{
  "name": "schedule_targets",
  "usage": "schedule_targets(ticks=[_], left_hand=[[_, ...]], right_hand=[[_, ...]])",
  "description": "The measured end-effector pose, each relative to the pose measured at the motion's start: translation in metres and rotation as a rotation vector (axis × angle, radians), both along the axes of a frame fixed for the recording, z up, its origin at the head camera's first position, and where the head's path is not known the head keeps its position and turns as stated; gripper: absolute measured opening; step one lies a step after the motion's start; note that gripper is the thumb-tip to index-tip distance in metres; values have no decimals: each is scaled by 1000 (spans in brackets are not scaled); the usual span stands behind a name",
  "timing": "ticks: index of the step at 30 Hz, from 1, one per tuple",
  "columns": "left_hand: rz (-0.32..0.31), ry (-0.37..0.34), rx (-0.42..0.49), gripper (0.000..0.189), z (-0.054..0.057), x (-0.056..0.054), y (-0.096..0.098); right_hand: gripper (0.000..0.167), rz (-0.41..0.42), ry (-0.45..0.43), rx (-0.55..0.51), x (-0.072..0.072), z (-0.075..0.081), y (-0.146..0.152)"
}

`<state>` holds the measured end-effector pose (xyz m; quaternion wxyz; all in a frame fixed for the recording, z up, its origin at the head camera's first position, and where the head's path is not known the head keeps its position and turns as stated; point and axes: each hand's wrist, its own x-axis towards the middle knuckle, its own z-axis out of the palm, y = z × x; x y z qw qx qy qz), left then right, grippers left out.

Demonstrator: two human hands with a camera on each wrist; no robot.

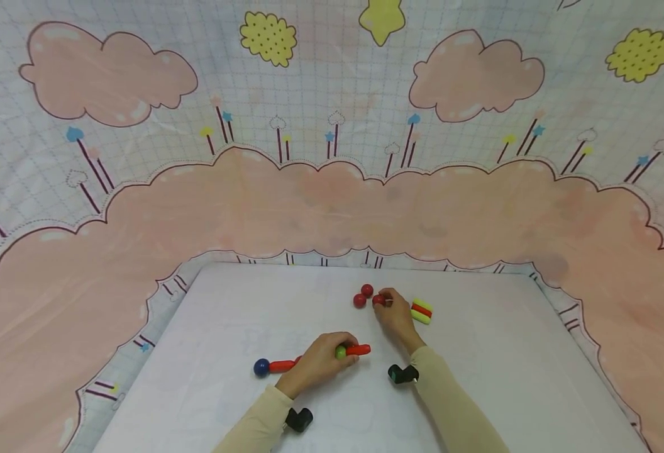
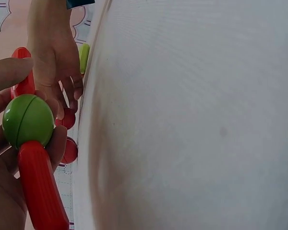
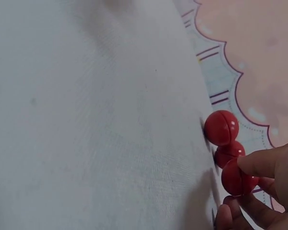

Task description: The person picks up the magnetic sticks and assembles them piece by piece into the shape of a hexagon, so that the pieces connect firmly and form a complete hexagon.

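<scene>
My left hand (image 1: pixel 315 363) grips a toy chain of rods and balls above the white table. A green ball (image 2: pixel 28 120) sits among its fingers, with a red rod (image 1: pixel 358 350) sticking out to the right. Past the wrist, on the left, show another red rod (image 1: pixel 280 366) and a dark blue ball (image 1: pixel 261 367); the hand hides the middle of the chain. Farther back, my right hand (image 1: pixel 398 319) pinches a red ball (image 3: pixel 239 177) between thumb and fingers. Two more red balls (image 1: pixel 367 290) (image 1: pixel 359 301) lie just left of it.
Beside the right hand lie yellow-green and red rods (image 1: pixel 422 311) side by side. The white table (image 1: pixel 241 308) ends at a patterned cloth (image 1: pixel 332 207) at the back and sides. Black cameras (image 1: pixel 403 374) are strapped at both wrists.
</scene>
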<state>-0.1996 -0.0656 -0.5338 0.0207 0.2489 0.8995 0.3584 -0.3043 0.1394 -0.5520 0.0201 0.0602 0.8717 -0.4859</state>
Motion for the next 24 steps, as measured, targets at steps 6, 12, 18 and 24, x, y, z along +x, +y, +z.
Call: schedule_targets(ticks=[6,12,18,24], left_hand=[[11,-26,-1,22,1,-1,0],[15,-44,9,22,2,-1,0],[11,-41,11,22,1,0,-2],[12,-45,19,23,3,0,-3]], right_hand=[[36,-13,4,-21,7,5,5],[35,-7,62,-29,21,15,9],[34,15,106,-19,32,21,14],[35,40,116,-29,44,27,17]])
